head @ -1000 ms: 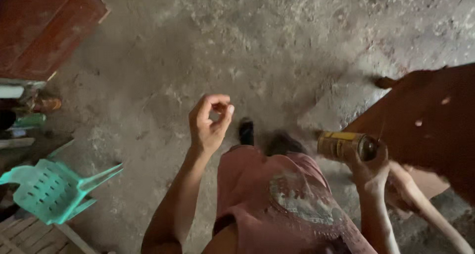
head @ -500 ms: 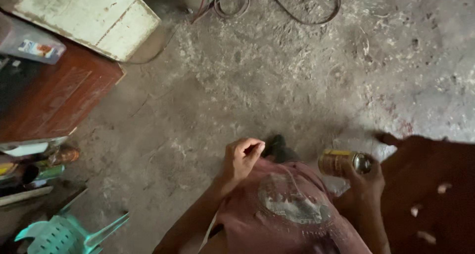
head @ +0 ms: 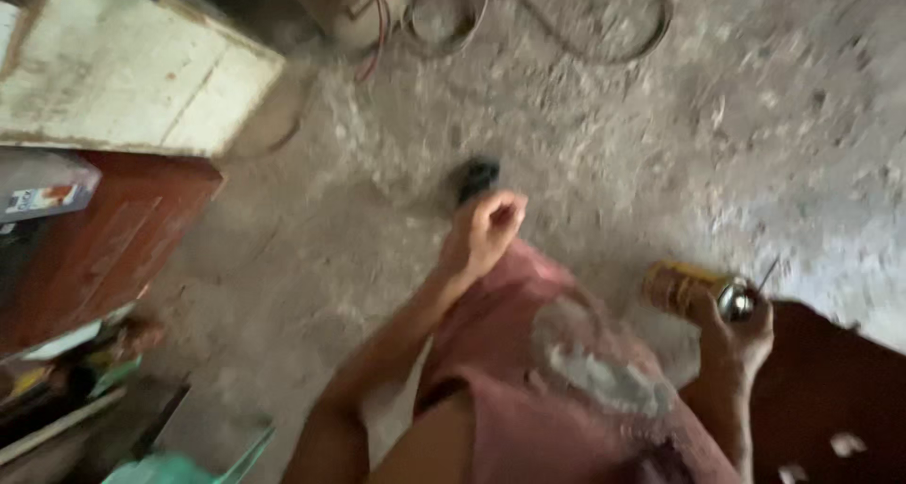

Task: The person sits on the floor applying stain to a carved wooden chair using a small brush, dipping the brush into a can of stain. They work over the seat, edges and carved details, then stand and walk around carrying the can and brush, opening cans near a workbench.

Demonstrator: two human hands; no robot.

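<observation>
**Soft daylight, heavy motion blur**

The whole frame is smeared by camera motion; nothing is crisp. Flat, diffuse light brightens the concrete floor point(head: 604, 154) at upper right, while the lower left corner sinks into shadow. The white box point(head: 123, 78) at upper left looks pale and washed. A small glint sits on the spray can point(head: 698, 291) top. Edges blur worst toward the right.

Quick count: two hands, left point(head: 483, 227) curled up with nothing in it, right point(head: 741, 328) wrapped round one can point(head: 694, 291). One white box point(head: 123, 74), one reddish cabinet point(head: 104, 253), one dark brown board point(head: 830, 399), one green chair point(head: 179, 465). Cables point(head: 566, 17) on the floor, too blurry to count.
</observation>
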